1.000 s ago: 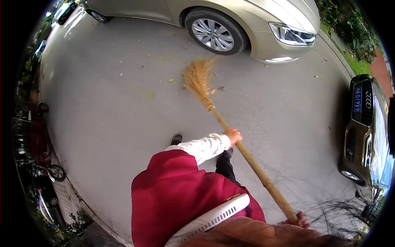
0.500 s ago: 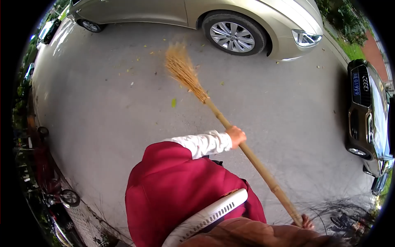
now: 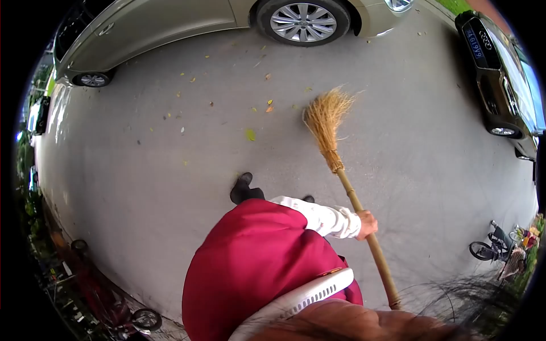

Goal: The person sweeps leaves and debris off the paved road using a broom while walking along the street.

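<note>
My left hand (image 3: 367, 225), in a white sleeve, is closed around the bamboo handle of a straw broom (image 3: 328, 128). The handle slants down to the right and passes behind hair at the bottom of the head view. My right hand is hidden there. The broom's bristles fan out at or just above the grey pavement (image 3: 187, 113). Left of them lie a green leaf (image 3: 250, 134), an orange-brown leaf (image 3: 269, 109) and several small scattered leaves. Below the arm is a dark red vest (image 3: 244, 256) with a white neck band (image 3: 301, 298).
A beige car (image 3: 182, 23) stands along the top, its front wheel (image 3: 302, 23) nearest the leaves. A dark car (image 3: 495, 85) is parked at the right. A bicycle (image 3: 489, 247) stands at lower right, a motorbike (image 3: 133, 321) at lower left. My shoe (image 3: 242, 184) is on the pavement.
The broom head has swung right and toward me, away from the beige car. My left hand has moved right and down with the handle. My right hand, visible before, is now hidden.
</note>
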Demonstrator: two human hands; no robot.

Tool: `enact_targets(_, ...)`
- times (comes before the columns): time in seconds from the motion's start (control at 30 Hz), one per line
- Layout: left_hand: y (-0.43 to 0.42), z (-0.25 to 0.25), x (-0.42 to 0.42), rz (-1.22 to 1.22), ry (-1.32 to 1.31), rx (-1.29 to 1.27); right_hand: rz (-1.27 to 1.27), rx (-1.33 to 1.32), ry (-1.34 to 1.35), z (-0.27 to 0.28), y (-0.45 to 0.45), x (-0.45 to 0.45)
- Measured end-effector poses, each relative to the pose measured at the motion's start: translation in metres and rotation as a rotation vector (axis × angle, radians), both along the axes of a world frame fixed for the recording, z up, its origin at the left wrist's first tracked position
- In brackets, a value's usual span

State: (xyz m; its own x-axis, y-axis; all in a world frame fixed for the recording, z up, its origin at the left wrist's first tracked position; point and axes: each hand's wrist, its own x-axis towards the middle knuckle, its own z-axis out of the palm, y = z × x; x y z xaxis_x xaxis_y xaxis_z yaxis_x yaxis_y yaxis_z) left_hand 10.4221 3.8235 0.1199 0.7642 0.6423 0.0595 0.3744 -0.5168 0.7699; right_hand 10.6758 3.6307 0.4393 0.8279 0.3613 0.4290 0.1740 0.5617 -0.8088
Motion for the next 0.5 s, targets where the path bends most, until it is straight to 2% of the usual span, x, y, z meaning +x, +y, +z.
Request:
enact_targets(0.13,-0.062,-0.057,-0.193,0.2,0.103,-0.038,0.133,-0.107,0.19,-0.05,-0.007,-0.128)
enact_targets(0.17,-0.068,-0.069,-0.26,0.218,0.22,-0.15,0.368,-0.151,0.183,-0.08,0.012,-0.184)
enact_targets(0.2,-0.075,-0.093,-0.328,0.205,0.417,-0.152,0.375,-0.246,0.35,-0.106,0.031,-0.247)
enact_targets(0.23,-0.085,-0.126,-0.399,0.334,0.386,-0.102,0.62,-0.33,0.446,-0.132,0.039,-0.294)
enact_targets(0.27,-0.085,-0.152,-0.468,0.302,0.54,-0.163,0.777,-0.385,0.459,-0.148,0.049,-0.346)
enact_targets(0.3,-0.085,-0.137,-0.525,0.334,0.594,-0.179,0.94,-0.436,0.472,-0.156,0.056,-0.383)
enact_targets(0.37,-0.094,-0.109,-0.594,0.362,0.654,-0.261,1.031,-0.39,0.522,-0.154,0.056,-0.415)
enact_targets(0.4,-0.097,-0.092,-0.601,0.396,0.644,-0.199,1.073,-0.372,0.558,-0.153,0.051,-0.427)
enact_targets(0.47,-0.078,-0.051,-0.579,0.421,0.621,-0.1,0.961,-0.296,0.529,-0.14,0.035,-0.413)
enact_targets(0.5,-0.066,-0.052,-0.56,0.435,0.529,-0.031,0.927,-0.257,0.488,-0.119,0.031,-0.407)
